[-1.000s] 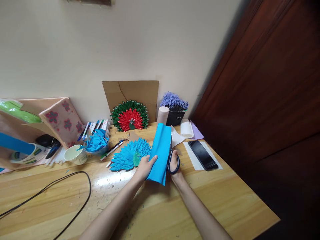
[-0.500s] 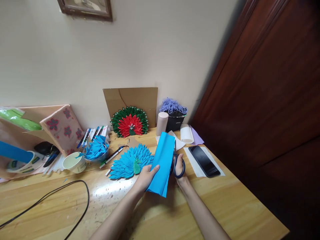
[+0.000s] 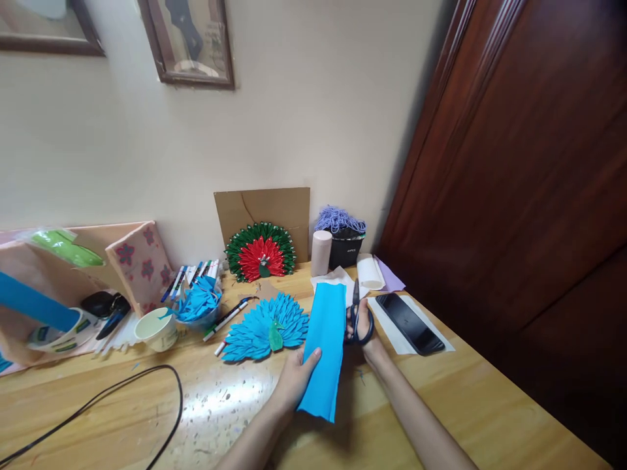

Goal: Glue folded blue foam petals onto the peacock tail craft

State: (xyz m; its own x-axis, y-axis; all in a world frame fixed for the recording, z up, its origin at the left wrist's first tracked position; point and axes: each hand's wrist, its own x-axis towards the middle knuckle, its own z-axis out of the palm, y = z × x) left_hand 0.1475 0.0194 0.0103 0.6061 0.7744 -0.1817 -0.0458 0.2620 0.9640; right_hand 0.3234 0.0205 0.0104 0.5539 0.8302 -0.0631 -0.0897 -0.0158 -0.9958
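Note:
A long folded strip of blue crepe paper (image 3: 327, 339) is pinched in my left hand (image 3: 294, 378), thumb on top and fingers hidden beneath. Just right of the strip, my right hand (image 3: 366, 326) grips dark-handled scissors (image 3: 356, 303) with the blades pointing up and away from me. The blades are beside the paper's right edge; whether they touch it I cannot tell. Behind my left hand lies a fan of blue paper feathers (image 3: 245, 329) with a green peacock body (image 3: 275, 335) at its middle.
A red and green peacock (image 3: 262, 254) leans on cardboard (image 3: 284, 205) at the wall. Blue scraps fill a bowl (image 3: 200, 316) beside a paper cup (image 3: 155, 329). A phone (image 3: 409, 323) lies to the right. A black cable (image 3: 180, 398) loops at front left.
The view has tilted up, so things sit lower in it. The scissors have moved a little away from the strip's right edge, and their blades show more clearly. My left hand still holds the strip.

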